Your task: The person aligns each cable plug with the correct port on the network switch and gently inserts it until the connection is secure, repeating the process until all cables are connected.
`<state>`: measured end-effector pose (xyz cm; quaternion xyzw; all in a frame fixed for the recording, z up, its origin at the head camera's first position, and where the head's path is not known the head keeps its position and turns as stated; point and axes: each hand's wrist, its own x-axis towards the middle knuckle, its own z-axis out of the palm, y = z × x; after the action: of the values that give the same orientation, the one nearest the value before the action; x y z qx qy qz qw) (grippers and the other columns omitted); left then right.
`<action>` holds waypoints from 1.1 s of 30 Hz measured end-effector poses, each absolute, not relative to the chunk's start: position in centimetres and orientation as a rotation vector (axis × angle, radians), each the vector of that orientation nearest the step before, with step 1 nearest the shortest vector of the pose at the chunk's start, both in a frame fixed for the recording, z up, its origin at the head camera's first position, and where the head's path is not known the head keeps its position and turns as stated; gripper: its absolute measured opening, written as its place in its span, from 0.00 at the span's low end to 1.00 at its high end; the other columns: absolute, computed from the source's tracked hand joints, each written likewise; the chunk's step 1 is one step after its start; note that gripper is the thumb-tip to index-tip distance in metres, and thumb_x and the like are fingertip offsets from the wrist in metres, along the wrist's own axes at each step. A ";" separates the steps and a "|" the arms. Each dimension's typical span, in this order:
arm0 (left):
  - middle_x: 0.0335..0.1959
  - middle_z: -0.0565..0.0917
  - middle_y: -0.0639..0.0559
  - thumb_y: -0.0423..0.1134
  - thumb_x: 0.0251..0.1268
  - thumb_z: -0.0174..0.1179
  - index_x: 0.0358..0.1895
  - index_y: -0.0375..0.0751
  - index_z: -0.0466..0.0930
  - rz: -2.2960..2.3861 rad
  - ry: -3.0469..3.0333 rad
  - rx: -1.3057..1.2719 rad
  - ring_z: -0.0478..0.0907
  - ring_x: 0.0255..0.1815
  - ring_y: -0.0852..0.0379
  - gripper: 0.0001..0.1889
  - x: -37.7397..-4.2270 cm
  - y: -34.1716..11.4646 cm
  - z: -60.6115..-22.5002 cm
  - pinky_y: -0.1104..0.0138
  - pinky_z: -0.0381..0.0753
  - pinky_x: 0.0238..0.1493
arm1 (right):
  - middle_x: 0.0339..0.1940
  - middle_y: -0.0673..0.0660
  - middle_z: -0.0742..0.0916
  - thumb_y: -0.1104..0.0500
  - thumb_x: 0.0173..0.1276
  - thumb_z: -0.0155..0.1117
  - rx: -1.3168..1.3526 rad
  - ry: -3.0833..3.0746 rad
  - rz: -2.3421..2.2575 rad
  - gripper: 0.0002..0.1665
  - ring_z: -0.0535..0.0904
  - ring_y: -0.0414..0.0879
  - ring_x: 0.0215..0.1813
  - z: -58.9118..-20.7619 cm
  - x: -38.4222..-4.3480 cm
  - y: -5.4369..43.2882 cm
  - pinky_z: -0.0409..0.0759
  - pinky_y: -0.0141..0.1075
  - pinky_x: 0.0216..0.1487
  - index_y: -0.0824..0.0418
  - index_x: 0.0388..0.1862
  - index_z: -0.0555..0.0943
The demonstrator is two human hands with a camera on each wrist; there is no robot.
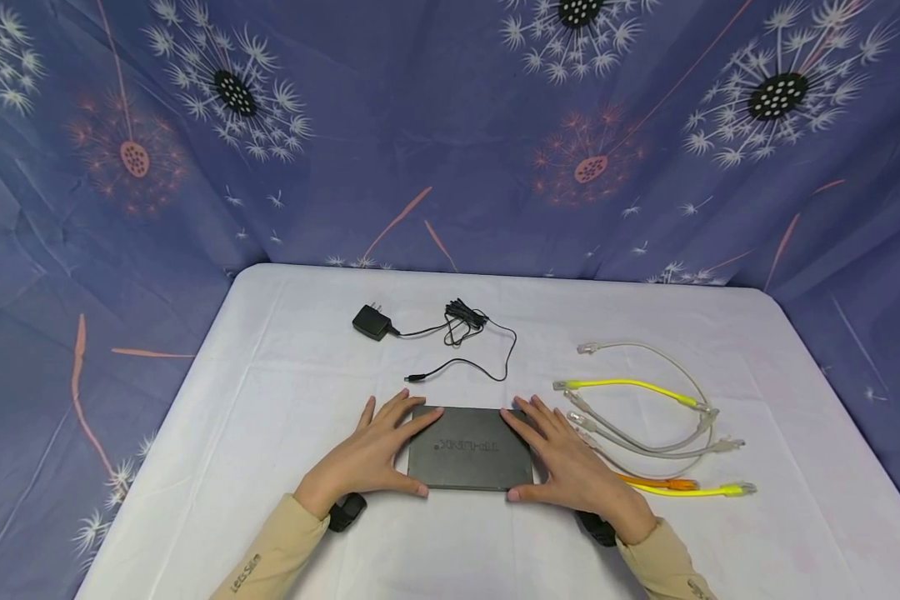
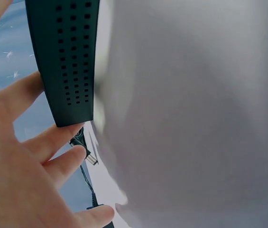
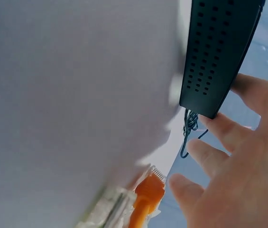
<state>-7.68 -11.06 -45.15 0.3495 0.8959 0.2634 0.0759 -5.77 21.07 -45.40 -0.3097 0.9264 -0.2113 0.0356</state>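
A flat dark grey network switch with raised TP-LINK lettering, upside down from the person's side, lies at the front middle of the table. My left hand holds its left end, thumb at the near edge and index finger over the far part of the top. Opposite it, my right hand grips the right end the same way. Rows of small vent holes show on the switch's end in the left wrist view, and on its other end in the right wrist view. The remaining fingers of both hands spread past its far corners.
Behind the switch lies a black power adapter with a bundled cord and a barrel plug. Several grey, yellow and orange network cables lie at the right, close to the right hand. A white cloth covers the table; a patterned curtain hangs behind.
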 end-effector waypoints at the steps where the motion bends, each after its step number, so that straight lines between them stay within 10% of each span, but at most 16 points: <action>1: 0.70 0.61 0.41 0.62 0.41 0.72 0.74 0.51 0.59 0.779 2.695 1.046 0.49 0.73 0.40 0.53 -7.7 -11.0 -45.2 0.34 0.41 0.63 | 0.74 0.64 0.61 0.32 0.48 0.71 -0.950 2.851 -0.644 0.61 0.49 0.64 0.74 -45.4 -5.8 21.0 0.50 0.61 0.67 0.58 0.75 0.59; 22: 0.61 0.68 0.43 0.64 0.36 0.73 0.71 0.48 0.66 0.698 2.795 1.088 0.63 0.64 0.47 0.52 -7.8 -10.6 -44.9 0.47 0.49 0.69 | 0.68 0.65 0.68 0.35 0.41 0.78 -0.916 2.906 -0.642 0.60 0.63 0.64 0.68 -45.1 -6.0 20.7 0.62 0.56 0.63 0.55 0.72 0.67; 33: 0.64 0.62 0.48 0.57 0.39 0.75 0.73 0.48 0.61 0.924 2.699 1.006 0.68 0.58 0.53 0.53 -7.8 -10.8 -43.2 0.59 0.73 0.53 | 0.67 0.58 0.67 0.40 0.43 0.78 -1.017 2.897 -0.850 0.59 0.67 0.54 0.64 -43.6 -6.3 20.9 0.76 0.47 0.49 0.55 0.73 0.64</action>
<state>-7.84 -10.83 -43.16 0.3319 0.8908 0.3050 0.0581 -6.30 20.93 -43.65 -0.3192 0.9091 -0.2668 -0.0220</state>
